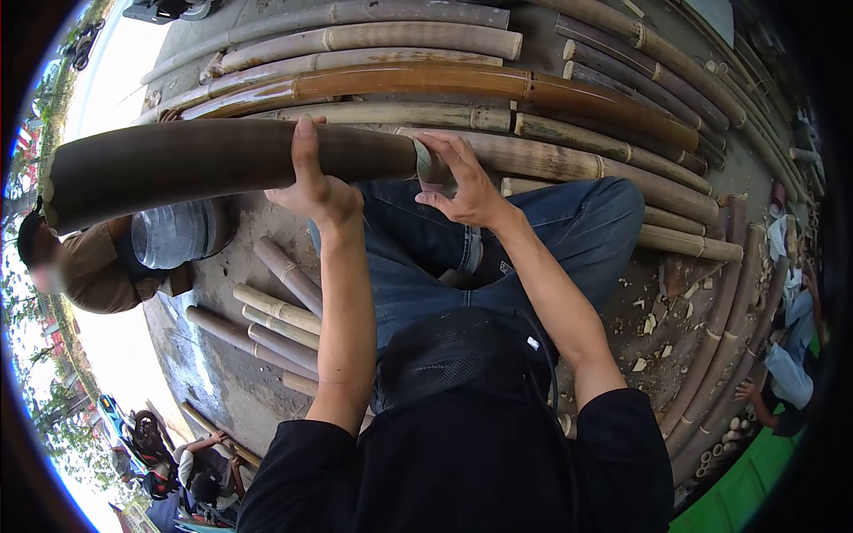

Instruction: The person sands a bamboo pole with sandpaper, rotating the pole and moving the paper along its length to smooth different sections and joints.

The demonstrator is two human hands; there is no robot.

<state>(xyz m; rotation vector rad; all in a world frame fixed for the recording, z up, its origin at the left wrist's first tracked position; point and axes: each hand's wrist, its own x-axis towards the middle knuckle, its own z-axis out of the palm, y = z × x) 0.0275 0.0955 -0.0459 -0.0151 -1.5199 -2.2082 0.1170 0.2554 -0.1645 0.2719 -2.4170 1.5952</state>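
A thick dark tube [204, 169] lies level above my lap, its wide end toward the left. My left hand [318, 182] grips it from below near the middle, with the thumb up over its side. At the narrow right end, my right hand [462, 182] is closed round a pale greenish rim piece [428, 164]; whether that piece is separate from the tube I cannot tell. Under both hands are my crossed legs in blue jeans [569, 235].
Long bamboo poles [400, 35] lie in rows ahead and along the right. Shorter bamboo pieces [275, 306] lie at the left. A person [98, 266] sits beside a clear plastic container [173, 235]. Other people are at lower left and far right. Wood chips [653, 324] litter the ground.
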